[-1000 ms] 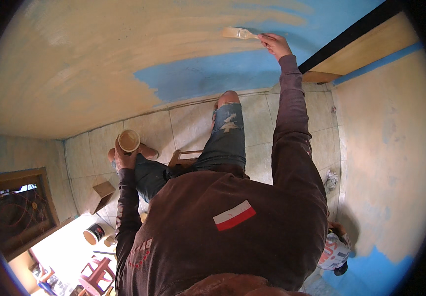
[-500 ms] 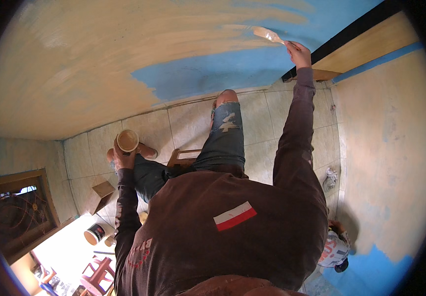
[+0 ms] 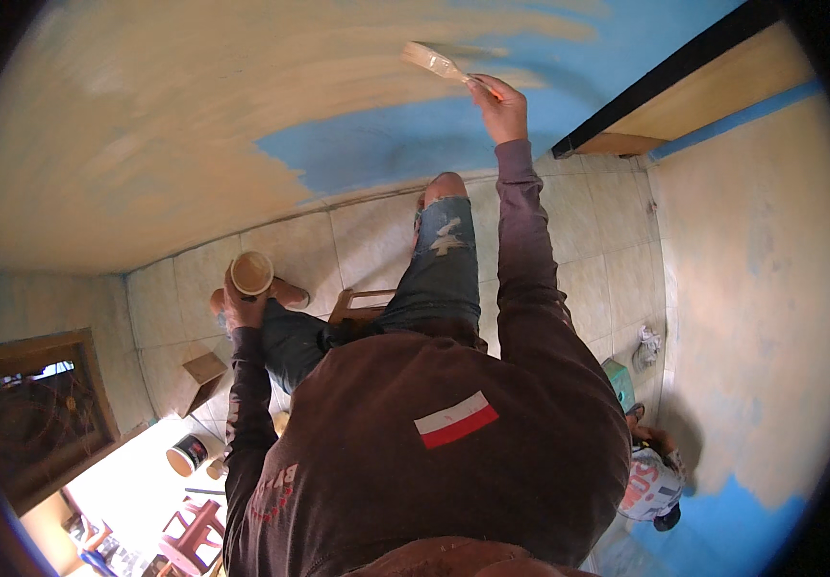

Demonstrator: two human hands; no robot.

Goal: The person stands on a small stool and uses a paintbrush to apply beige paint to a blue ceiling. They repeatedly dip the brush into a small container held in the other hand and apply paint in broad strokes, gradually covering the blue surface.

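Note:
My right hand [image 3: 498,111] is closed on the handle of a paintbrush [image 3: 434,63], whose cream-coated head lies at the upper wall [image 3: 194,106]. That wall is streaked tan over blue, with a bare blue band below the brush. Lower left, my left hand [image 3: 242,306] grips a round cup [image 3: 252,271] with tan paint in it, held over my left leg.
Tiled floor [image 3: 569,221], dark-edged wooden frame [image 3: 684,87] upper right, wooden piece [image 3: 357,306] between my legs, wooden box [image 3: 203,375], bucket [image 3: 187,455], red plastic furniture [image 3: 191,539], green object [image 3: 619,383], white rag [image 3: 645,346]. Another person [image 3: 653,486] is low at right, beside a partly blue wall.
My right hand with the brush went right, then has swung back left along the wall. My left hand and cup have stayed about still. The green object has come into view beside my right side.

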